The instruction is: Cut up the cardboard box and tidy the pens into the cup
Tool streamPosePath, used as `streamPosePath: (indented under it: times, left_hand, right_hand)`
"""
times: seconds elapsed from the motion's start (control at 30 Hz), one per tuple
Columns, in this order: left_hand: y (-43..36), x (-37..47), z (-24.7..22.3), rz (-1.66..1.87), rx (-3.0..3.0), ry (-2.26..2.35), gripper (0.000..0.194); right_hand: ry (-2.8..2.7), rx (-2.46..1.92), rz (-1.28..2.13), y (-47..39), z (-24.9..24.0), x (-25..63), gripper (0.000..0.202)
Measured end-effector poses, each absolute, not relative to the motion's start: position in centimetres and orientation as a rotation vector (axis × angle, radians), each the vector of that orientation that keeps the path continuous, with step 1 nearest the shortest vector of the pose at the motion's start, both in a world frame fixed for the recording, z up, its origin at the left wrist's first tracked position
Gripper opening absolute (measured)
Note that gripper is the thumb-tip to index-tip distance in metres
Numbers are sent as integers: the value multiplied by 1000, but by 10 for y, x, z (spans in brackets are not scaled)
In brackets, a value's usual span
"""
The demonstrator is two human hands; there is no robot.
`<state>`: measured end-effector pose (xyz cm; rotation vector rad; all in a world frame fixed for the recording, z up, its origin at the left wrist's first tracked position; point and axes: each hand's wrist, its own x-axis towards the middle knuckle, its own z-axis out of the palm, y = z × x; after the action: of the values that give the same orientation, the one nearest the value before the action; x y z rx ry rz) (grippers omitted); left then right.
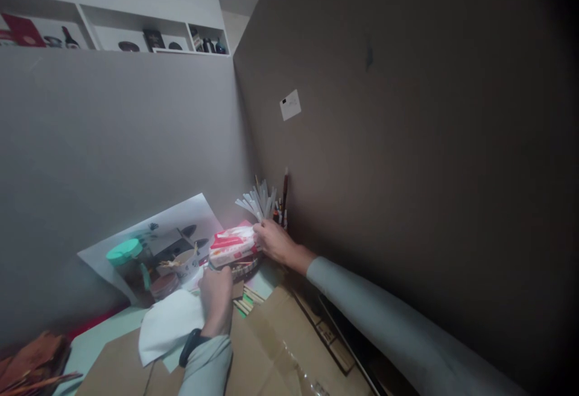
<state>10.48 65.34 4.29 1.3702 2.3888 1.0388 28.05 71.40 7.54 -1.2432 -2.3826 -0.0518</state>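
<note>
A pink and white tissue pack [233,245] lies on top of a dark basket [245,269] near the wall corner. My right hand [275,242] is at the pack's right end, fingers bent against it; whether it grips the pack is unclear. My left hand [216,293] is closed at the basket's front left, below the pack, and what its fingers hold, if anything, is hidden. Beside the left hand lies a white cloth or tissue [170,323]. Light wooden sticks [246,301] lie just right of that hand.
Flattened cardboard [266,348] covers the front of the table. To the left stand a jar with a turquoise lid [124,252] and a patterned cup [185,263]. White strips [260,200] stand upright behind the basket. Reddish-brown pieces [34,360] sit at the lower left.
</note>
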Motion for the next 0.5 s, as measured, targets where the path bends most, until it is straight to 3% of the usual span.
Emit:
streamPosePath:
  times: [0.27, 0.5]
  left_hand:
    - [652, 113, 34, 748, 1620, 2299, 31]
    - [657, 108, 32, 834, 1590, 2297, 38]
  right_hand:
    - [-2419, -1279, -139, 712, 83, 281, 22]
    - [-2483, -1182, -224, 704, 76, 286, 25]
